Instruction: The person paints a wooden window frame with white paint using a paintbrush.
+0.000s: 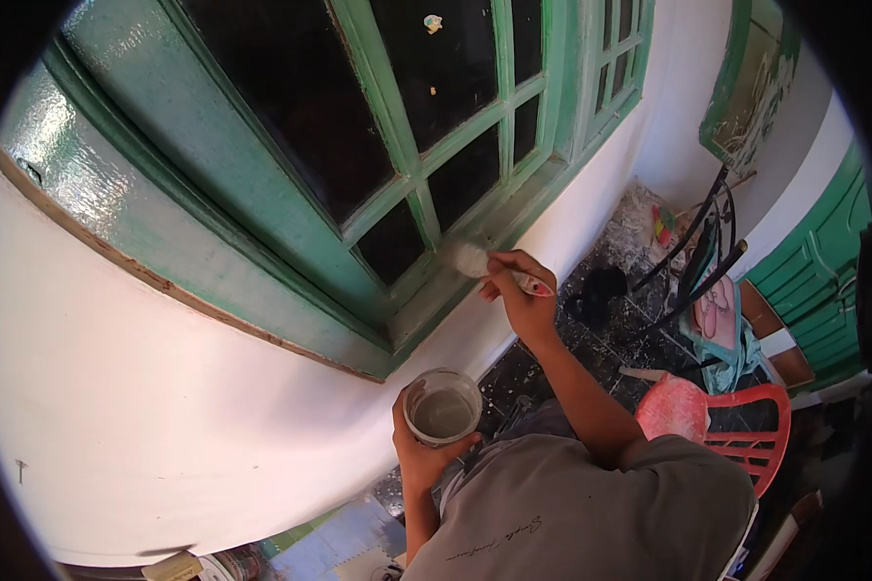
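My left hand [424, 457] is wrapped round a round tub [478, 405] of greyish liquid, its fingers and thumb on the outer wall. Up and to the right, my right hand [527, 298] grips a paintbrush [536, 286] by its pale and red handle. The brush head is smeared by motion and overlaps the sill [506, 225] at the lower corner of the green window frame [412, 179]. Dark glass panes sit behind the wooden bars, and the tub is below the sill, near the white wall [213, 407].
A red plastic chair [673, 407] stands to the right on the dark, speckled floor. Behind it are black curved tubes [717, 271], a green door [824, 281] and debris [630, 228] along the wall. Cans [233, 565] sit at the lower left, and a nail [20, 471] sticks out of the wall.
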`<state>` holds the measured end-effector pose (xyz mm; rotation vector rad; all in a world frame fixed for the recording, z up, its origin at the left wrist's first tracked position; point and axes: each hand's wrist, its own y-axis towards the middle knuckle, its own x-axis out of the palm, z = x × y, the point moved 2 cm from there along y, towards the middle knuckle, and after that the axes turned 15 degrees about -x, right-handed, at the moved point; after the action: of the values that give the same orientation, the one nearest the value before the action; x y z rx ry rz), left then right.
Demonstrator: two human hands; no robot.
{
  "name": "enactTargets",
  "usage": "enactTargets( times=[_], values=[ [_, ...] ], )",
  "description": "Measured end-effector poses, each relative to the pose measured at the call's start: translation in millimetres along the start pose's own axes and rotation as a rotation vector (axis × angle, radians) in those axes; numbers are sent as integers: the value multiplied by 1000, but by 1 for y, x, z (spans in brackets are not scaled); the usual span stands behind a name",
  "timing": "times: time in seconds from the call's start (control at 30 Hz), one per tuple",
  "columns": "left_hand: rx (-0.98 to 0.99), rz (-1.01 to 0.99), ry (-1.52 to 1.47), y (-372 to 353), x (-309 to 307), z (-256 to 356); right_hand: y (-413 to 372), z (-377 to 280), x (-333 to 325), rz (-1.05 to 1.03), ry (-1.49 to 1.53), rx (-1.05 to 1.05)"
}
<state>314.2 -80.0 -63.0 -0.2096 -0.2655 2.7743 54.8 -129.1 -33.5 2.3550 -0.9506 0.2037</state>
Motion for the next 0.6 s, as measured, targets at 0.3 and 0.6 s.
enactTargets(
  times=[0.3, 0.6],
  values=[
    [3, 86, -10, 6, 43, 10, 11, 0, -11, -286, 44, 137],
    [23, 209, -23, 13, 105, 31, 32, 11, -31, -631, 12, 55]
  ],
)
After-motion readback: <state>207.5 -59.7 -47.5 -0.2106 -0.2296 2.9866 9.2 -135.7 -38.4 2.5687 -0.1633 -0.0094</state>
